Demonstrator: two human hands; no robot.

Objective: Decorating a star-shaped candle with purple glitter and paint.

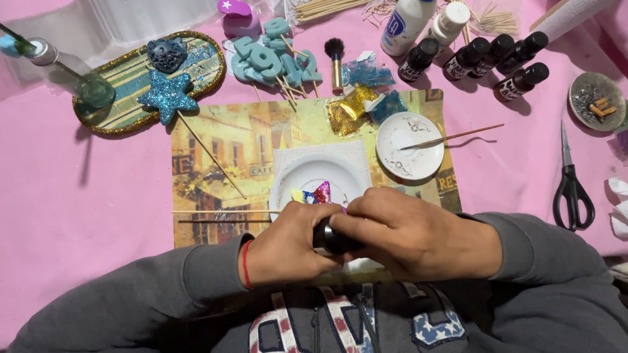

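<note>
My left hand (pixel 291 245) and my right hand (pixel 409 232) meet over the near edge of a picture placemat (pixel 222 150), both closed around a small black bottle (pixel 329 239); only its dark body shows between the fingers. Just beyond my hands a white plate (pixel 307 173) holds a multicoloured glitter shape (pixel 316 194), partly hidden by my fingers. A red cord circles my left wrist.
A small white dish (pixel 399 160) with a thin brush (pixel 458 136) lies right of the plate. Several dark bottles (pixel 497 59) stand at the back right, scissors (pixel 571 183) at the right. A glittery oval tray (pixel 127 108) with a blue star (pixel 167 97), teal foam numbers (pixel 275 59) and wooden skewers (pixel 209 153) lie left.
</note>
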